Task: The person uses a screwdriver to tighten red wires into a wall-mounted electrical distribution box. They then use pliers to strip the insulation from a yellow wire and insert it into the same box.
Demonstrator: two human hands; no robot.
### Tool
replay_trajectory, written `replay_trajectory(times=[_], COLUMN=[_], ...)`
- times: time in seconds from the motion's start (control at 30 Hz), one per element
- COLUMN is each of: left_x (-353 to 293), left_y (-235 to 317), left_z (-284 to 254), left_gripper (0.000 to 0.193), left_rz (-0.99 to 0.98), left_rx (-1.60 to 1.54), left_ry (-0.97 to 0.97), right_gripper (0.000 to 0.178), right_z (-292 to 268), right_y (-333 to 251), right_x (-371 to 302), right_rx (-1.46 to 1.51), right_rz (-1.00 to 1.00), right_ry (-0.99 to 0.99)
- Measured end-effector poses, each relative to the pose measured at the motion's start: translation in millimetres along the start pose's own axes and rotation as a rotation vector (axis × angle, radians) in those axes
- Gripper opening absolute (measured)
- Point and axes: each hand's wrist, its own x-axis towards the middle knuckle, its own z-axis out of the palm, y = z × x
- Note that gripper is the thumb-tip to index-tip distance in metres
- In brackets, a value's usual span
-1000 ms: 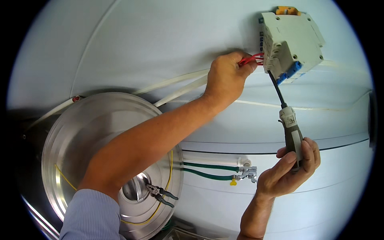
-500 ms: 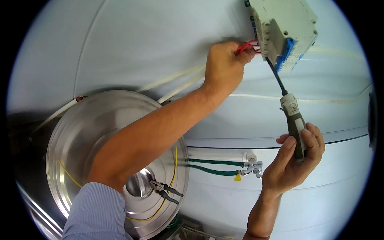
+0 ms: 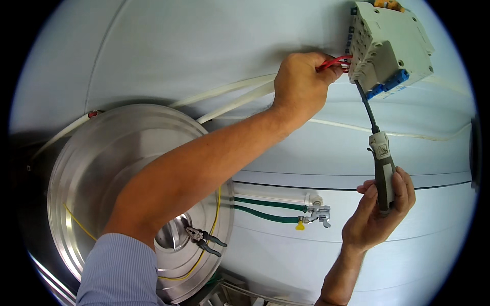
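Head view, single frame. Left hand (image 3: 301, 84) is pinching a thin red insulated wire (image 3: 334, 62), fingers closed on it, and is feeding its end into the lower left side of a white plastic multi-pole circuit breaker block with blue tabs (image 3: 390, 43) mounted on the pale wall (image 3: 194, 46). Right hand (image 3: 380, 211) is gripping the grey and black handle of a long-shafted screwdriver (image 3: 383, 171), fingers wrapped shut around it; the dark shaft is reaching up to the block's underside.

Progress, as judged: the wire is sitting at the terminal and the tool tip is meeting the block, so tightening appears to be under way; whether the clamp is holding cannot be told.

Count:
- breaker block, one
- red wire, one seen, possibly more behind the fingers
- screwdriver, one
- black-handled pliers (image 3: 204, 239), one, lying on a round stainless steel lid (image 3: 107, 163)
- green hoses (image 3: 265, 209), two, joining a small metal valve (image 3: 316, 214)
- white cables (image 3: 229, 97), two
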Motion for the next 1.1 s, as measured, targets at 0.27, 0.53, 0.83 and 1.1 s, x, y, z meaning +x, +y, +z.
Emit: replay_trajectory(times=[0.27, 0.53, 0.83, 1.1], left_x=[-1.5, 1.1, -1.2, -3.4], left_y=[7.8, -4.5, 3.4, 2.3], left_z=[-3.1, 1.8, -7.1, -5.2], left_gripper=[0.018, 0.018, 0.017, 0.013], left_rz=[-0.076, -0.028, -0.059, -0.012], left_rx=[0.023, 0.027, 0.112, 0.142], left_ry=[-0.009, 0.004, 0.009, 0.028], right_gripper=[0.052, 0.050, 0.045, 0.031], right_z=[5.1, 28.2, 3.4, 1.5], right_y=[-18.8, -21.9, -35.3, -33.2], right_x=[2.3, 3.3, 7.9, 20.0], right_rx=[0.060, 0.069, 0.021, -0.001], right_rz=[0.577, 0.327, 0.512, 0.688], right_ry=[0.158, 0.252, 0.086, -0.026])
